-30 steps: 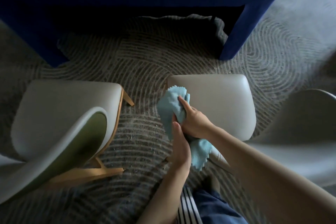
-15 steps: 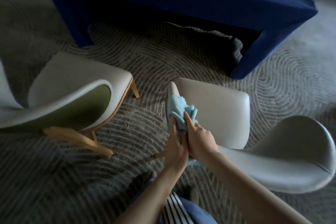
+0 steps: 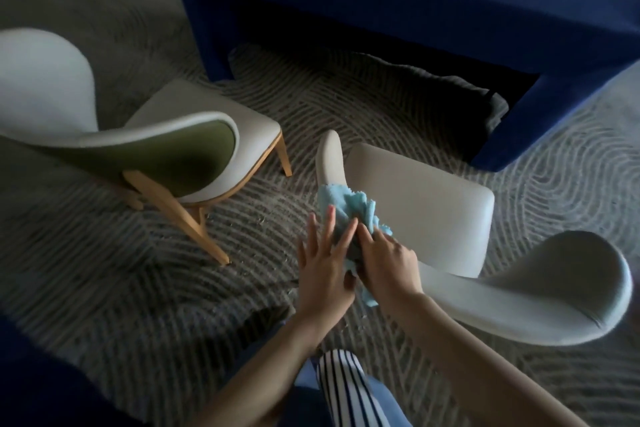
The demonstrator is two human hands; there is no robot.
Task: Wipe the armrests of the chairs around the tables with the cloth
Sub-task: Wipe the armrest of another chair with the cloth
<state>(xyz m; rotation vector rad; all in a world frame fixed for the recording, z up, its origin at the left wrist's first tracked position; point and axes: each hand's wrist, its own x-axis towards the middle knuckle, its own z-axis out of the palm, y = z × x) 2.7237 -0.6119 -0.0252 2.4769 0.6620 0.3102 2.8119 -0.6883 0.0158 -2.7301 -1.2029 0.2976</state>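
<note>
- cloth (image 3: 346, 213): light blue, crumpled, bunched over the armrest (image 3: 329, 163) of the near chair (image 3: 426, 204), on the arm's rearward part. Front tip of the armrest bare. One corner hanging below the two hands.
- right hand (image 3: 388, 263): fingers curled down over the cloth, gripping it against the top of the armrest.
- left hand (image 3: 323, 267): fingers straight and spread, laid flat against the cloth on the armrest's outer side, nothing clasped.
- near chair: pale cream upholstery, seat turned toward the desk (image 3: 415, 10), curved backrest (image 3: 554, 288) sweeping off to the right.
- second chair (image 3: 194, 146): to the left, apart from the near chair. Cream seat, olive-green panel on the back's outer face, light wooden legs.
- desk: dark blue, across the top of the view, beyond both chairs. Space underneath in deep shadow, contents not clear.
- carpet (image 3: 104, 270): grey, patterned with curved pale lines, under both chairs and the desk.
- striped garment (image 3: 341, 388): dark and white stripes, at the bottom edge between the forearms.
</note>
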